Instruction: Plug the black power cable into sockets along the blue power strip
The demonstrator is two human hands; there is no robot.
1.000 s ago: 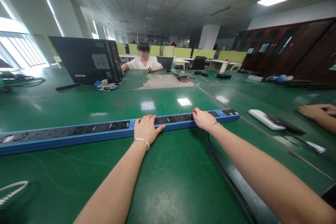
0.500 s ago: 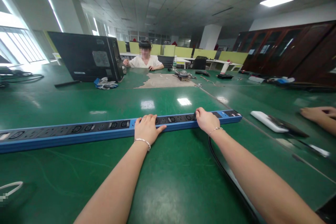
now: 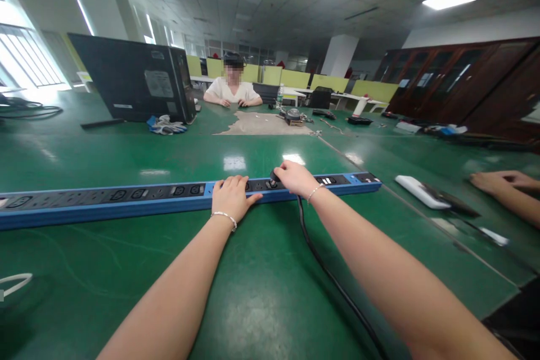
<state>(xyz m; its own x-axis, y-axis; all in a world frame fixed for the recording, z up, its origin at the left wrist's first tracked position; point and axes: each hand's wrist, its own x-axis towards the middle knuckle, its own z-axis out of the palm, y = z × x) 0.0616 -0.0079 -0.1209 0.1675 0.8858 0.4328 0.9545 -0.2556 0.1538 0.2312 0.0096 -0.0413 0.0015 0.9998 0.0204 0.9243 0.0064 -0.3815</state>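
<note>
A long blue power strip [image 3: 126,212] with black sockets lies across the green table in front of me. My left hand [image 3: 230,197] rests on top of it near the middle, fingers laid flat over its edge and thumb stretched out to the right. Farther right, my right hand [image 3: 294,179] pinches a black power plug [image 3: 275,176] just over a socket. Whether its pins are inside the socket I cannot tell. From under that hand a black cable [image 3: 324,269] runs down toward the table's near edge.
A person [image 3: 233,90] sits across the table [image 3: 253,304]. Another person's hands [image 3: 502,180] rest at the right, near a white block-shaped object [image 3: 422,192]. At the far left stand a black computer case [image 3: 135,81] and gloves [image 3: 166,125]; a cardboard sheet [image 3: 261,124] lies farther back.
My right hand has moved left along the strip with the plug, and the cable has followed. My left hand stays on the strip. The person opposite has brought both hands together.
</note>
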